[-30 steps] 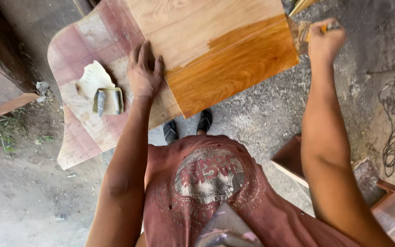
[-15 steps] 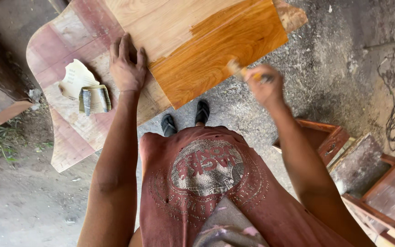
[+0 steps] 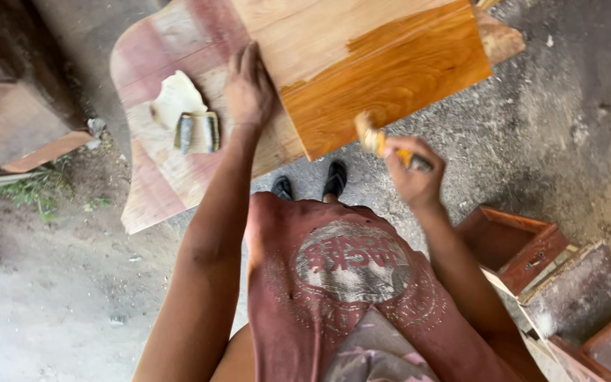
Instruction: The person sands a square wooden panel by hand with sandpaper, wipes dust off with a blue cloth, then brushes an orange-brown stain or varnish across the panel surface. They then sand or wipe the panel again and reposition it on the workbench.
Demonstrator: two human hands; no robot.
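Note:
My left hand [image 3: 247, 90] lies flat, fingers spread, on the pale bare part of a wooden panel [image 3: 334, 35]. The panel's near-right half is coated glossy orange-brown [image 3: 397, 78]. My right hand [image 3: 413, 177] grips a paintbrush [image 3: 376, 140] whose yellowish bristles touch the panel's near edge. The panel rests on a worn reddish plywood board [image 3: 157, 177].
On the plywood lie a folded pale paper [image 3: 175, 99] and a small striped block [image 3: 198, 131]. Reddish wooden drawers [image 3: 525, 247] stand at the right on the dirt floor. A wooden box [image 3: 22, 127] sits at the left. My feet [image 3: 309, 182] show below the panel.
My right hand brought the brush from the far right, beyond the panel's corner, down to the panel's near edge. The left hand stayed pressed on the panel.

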